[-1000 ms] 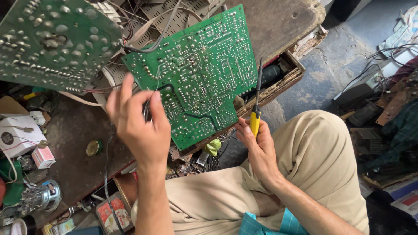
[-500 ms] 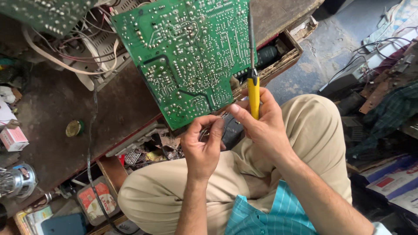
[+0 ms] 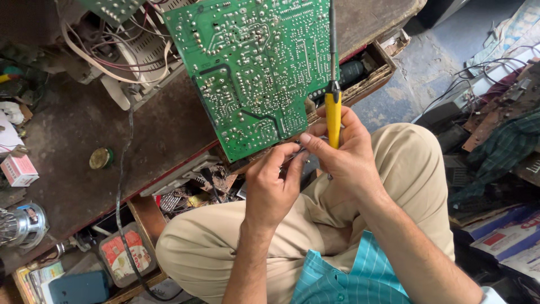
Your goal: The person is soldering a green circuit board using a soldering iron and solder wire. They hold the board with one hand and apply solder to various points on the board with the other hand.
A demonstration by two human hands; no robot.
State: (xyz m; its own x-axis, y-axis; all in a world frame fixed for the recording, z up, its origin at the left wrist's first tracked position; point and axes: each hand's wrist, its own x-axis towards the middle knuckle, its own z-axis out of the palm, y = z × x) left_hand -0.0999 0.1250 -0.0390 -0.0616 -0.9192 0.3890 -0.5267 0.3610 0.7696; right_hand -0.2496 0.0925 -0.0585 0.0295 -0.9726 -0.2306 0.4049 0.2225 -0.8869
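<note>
A large green circuit board (image 3: pixel 253 67) lies solder side up, leaning over the edge of a dark worktable (image 3: pixel 73 135). My right hand (image 3: pixel 343 155) grips a yellow-handled soldering iron (image 3: pixel 333 110), its shaft pointing up across the board's right edge. My left hand (image 3: pixel 270 186) meets the right hand just below the board's near corner; its fingertips pinch something small and thin that I cannot make out. Both hands hover over my lap in beige trousers (image 3: pixel 214 247).
A second board and a tangle of white and coloured wires (image 3: pixel 124 39) sit at the table's back left. A small round tin (image 3: pixel 100 158), a small box (image 3: pixel 18 170) and a metal part (image 3: pixel 25 225) lie to the left. Cluttered drawers (image 3: pixel 118 253) and scrap surround my legs.
My left hand left the board's left side and came down to join my right hand. The right hand raised the soldering iron upright against the board's right edge.
</note>
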